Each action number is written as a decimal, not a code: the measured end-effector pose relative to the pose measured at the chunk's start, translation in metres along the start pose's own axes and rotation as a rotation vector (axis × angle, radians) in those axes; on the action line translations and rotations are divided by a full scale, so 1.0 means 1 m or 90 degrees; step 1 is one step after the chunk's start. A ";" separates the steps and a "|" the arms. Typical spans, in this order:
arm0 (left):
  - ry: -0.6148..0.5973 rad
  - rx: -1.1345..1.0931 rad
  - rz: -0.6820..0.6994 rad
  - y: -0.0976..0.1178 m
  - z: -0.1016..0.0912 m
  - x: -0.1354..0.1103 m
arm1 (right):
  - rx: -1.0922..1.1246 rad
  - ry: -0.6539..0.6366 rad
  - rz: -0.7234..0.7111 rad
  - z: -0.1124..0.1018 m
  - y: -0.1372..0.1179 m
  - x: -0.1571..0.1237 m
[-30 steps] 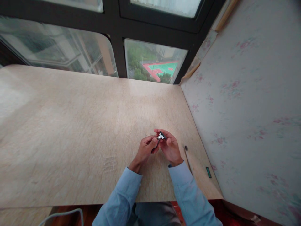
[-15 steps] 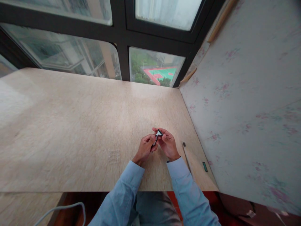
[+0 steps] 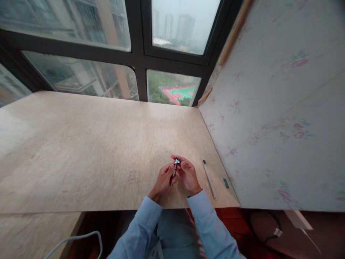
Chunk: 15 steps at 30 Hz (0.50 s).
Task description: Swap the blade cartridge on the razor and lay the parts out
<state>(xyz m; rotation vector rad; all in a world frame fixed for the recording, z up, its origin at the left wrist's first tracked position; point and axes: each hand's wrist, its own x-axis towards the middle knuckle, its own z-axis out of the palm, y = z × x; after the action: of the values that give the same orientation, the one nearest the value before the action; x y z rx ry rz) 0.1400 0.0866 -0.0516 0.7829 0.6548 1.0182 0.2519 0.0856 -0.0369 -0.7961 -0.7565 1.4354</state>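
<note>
My left hand (image 3: 161,180) is closed around the dark handle of a small silver-and-black razor (image 3: 176,162). At its head, the fingers and thumb of my right hand (image 3: 189,177) are closed on the black edge. Both hands hold the razor just above the tabletop, its head pointing away from me. Fingers partly cover the handle and the head's edges. To the right of my right hand lies a toothbrush (image 3: 209,180) with a pale handle and dark bristles. A small green-and-black rectangular piece (image 3: 225,183) lies farther right, close to the wall.
A clear plastic piece (image 3: 132,176), hard to make out, lies left of my hands on the beige marbled tabletop (image 3: 88,151). Dark-framed windows (image 3: 138,59) rise behind it. A flowered wall (image 3: 272,118) bounds the right side. A pale cable (image 3: 81,236) hangs below the front edge at left.
My head view has tilted up and shifted to the right, showing more of the window and the whole toothbrush. Both hands keep hold of the razor in nearly the same pose.
</note>
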 end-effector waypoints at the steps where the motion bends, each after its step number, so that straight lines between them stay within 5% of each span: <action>1: 0.004 -0.005 -0.002 -0.001 0.001 -0.007 | -0.006 -0.005 0.006 0.001 0.000 -0.005; 9: 0.057 -0.025 0.006 -0.003 0.013 -0.050 | -0.041 0.002 0.030 0.001 -0.002 -0.050; 15: 0.167 0.085 0.031 0.002 0.028 -0.058 | -0.285 0.065 -0.062 -0.006 -0.004 -0.084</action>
<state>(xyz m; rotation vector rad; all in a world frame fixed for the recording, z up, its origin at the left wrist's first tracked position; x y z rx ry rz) 0.1389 0.0268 -0.0274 0.7906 0.9398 1.1418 0.2590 0.0020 -0.0350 -1.1478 -1.0400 1.1403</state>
